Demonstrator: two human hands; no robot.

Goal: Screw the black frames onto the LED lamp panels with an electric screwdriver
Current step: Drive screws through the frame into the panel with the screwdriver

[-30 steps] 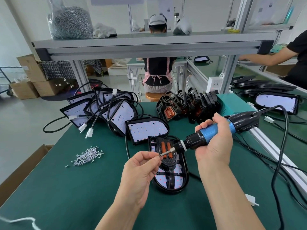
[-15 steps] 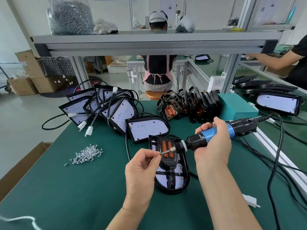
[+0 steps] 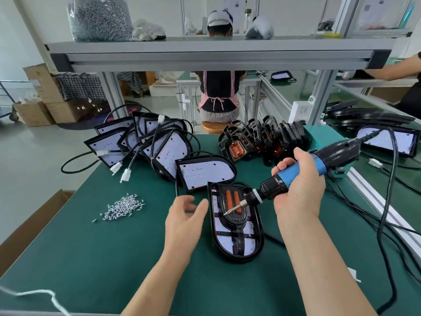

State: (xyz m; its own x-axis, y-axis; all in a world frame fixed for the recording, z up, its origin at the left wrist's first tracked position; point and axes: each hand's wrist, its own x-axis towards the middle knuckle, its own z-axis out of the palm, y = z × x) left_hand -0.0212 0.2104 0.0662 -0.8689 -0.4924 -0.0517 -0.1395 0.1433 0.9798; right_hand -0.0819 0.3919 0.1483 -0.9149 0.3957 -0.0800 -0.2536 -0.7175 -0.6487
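An LED lamp panel (image 3: 230, 246) lies on the green table in front of me, with a black frame (image 3: 234, 215) bearing two orange strips laid on it. My right hand (image 3: 298, 185) grips the blue and black electric screwdriver (image 3: 303, 168); its bit tip, with a screw on it, hovers over the frame's middle. Just left of the panel, my left hand (image 3: 184, 218) has relaxed fingers, holds nothing and does not touch the panel. A pile of small silver screws (image 3: 123, 206) lies further left.
Several bare LED panels with cables (image 3: 159, 147) are stacked at the back left, one flat panel (image 3: 205, 173) behind the work piece. A row of black frames (image 3: 259, 137) stands at the back. The screwdriver's cord (image 3: 387, 224) loops on the right. People sit beyond the shelf (image 3: 216, 53).
My left hand has let go of the screw at the bit tip and drawn back to the left, opening. The screwdriver has tilted down toward the frame.
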